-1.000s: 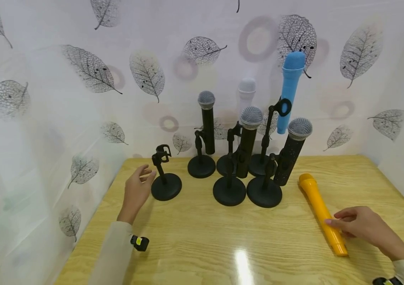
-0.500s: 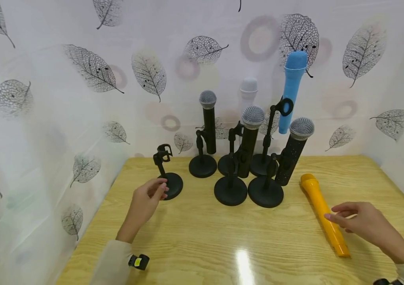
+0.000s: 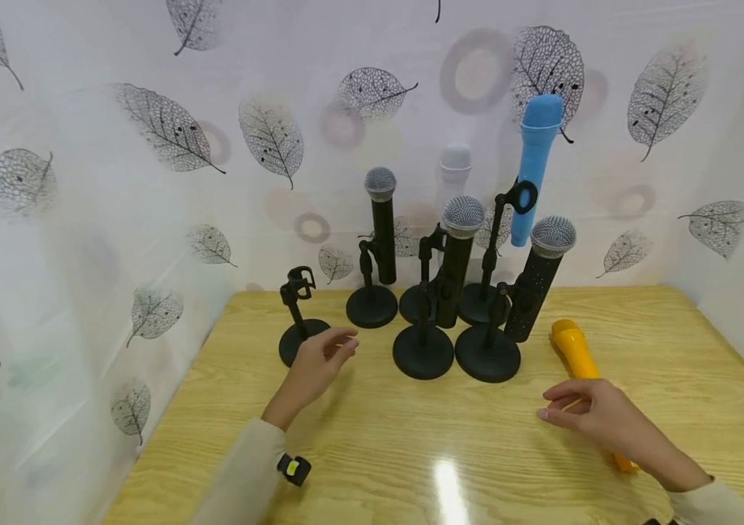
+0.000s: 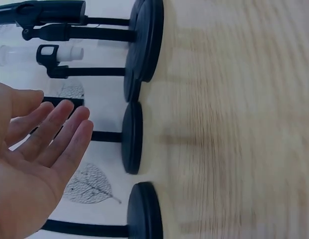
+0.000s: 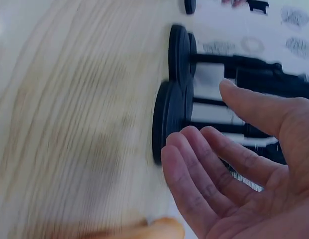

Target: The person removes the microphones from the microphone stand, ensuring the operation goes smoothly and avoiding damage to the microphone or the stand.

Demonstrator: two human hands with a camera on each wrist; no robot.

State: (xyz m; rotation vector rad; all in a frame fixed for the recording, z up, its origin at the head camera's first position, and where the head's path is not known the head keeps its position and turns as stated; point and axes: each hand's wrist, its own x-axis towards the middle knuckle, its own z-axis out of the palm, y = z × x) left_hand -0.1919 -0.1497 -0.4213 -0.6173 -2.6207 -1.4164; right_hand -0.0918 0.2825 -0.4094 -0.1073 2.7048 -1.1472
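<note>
My left hand [image 3: 309, 368] hovers over the table, fingers loosely bent and holding nothing. It overlaps the base of a black microphone stand [image 3: 297, 313] whose clip is empty. The left wrist view shows the same hand [image 4: 40, 144] with its palm bare. An orange microphone [image 3: 575, 351] lies on the table at the right, its middle hidden behind my right hand [image 3: 597, 419]. That hand is empty too, thumb and fingers apart. In the right wrist view, the orange microphone [image 5: 161, 230] shows blurred below the fingers.
Between the hands, farther back, black microphones [image 3: 382, 240] [image 3: 457, 266] [image 3: 532, 295] sit in stands. Behind them a white microphone [image 3: 455, 175] and a blue microphone [image 3: 535, 164] stand taller. A leaf-patterned curtain [image 3: 280, 65] encloses the wooden table [image 3: 372, 437].
My left hand has moved right, from left of the empty stand to in front of its base. My right hand has shifted left, away from the orange microphone's lower end. The microphones have not moved.
</note>
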